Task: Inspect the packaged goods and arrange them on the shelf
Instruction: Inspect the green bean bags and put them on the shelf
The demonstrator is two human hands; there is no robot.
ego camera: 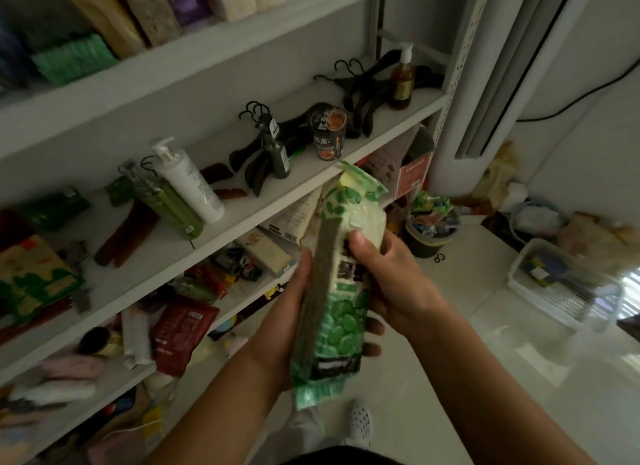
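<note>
White shelving (249, 212) alongside, green packet (341, 314) near upright, left hand (281, 312) and right hand (391, 274) grips clamped round it

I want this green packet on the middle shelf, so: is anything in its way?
Nothing lies in the air between the packet and the shelf, but the board itself is crowded: a noodle cup and a dark bottle stand near its front edge just beyond the packet's top end.

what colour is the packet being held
The packet is green with a leaf print, paler at the top; head view shows it.
</note>
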